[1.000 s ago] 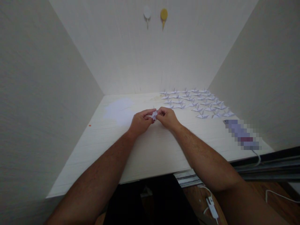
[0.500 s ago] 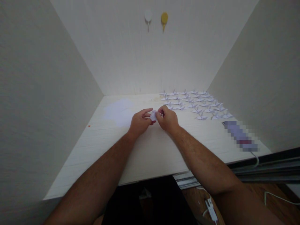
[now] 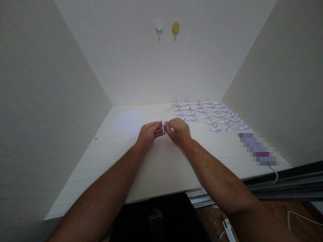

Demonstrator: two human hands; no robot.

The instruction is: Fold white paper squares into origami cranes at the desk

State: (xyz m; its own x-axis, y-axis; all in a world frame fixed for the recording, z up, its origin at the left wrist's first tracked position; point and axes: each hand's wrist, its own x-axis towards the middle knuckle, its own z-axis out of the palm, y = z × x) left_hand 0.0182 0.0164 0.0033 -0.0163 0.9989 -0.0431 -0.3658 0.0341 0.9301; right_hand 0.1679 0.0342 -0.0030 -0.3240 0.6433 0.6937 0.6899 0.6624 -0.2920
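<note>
A small piece of folded paper (image 3: 163, 127), white, is held between my two hands above the middle of the white table. My left hand (image 3: 148, 135) steadies it from the left, its fingers reaching behind the paper. From the other side my right hand (image 3: 179, 132) pinches it between thumb and fingers. The paper now stands edge-on as a narrow upright strip, and its finer folds are too small to make out. Several white origami cranes (image 3: 215, 129) stand in rows on the table to the right of my hands.
White paper sheets (image 3: 127, 122) lie on the table to the left. A pixelated phone-like object (image 3: 257, 149) with a cable rests near the right edge. Panels enclose the table on three sides. A white hook (image 3: 158, 25) and a yellow hook (image 3: 176, 27) are on the back panel.
The folded paper has turned from showing a broad face to standing edge-on. My left fingers, spread before, have drawn together behind it. The camera has tilted up slightly.
</note>
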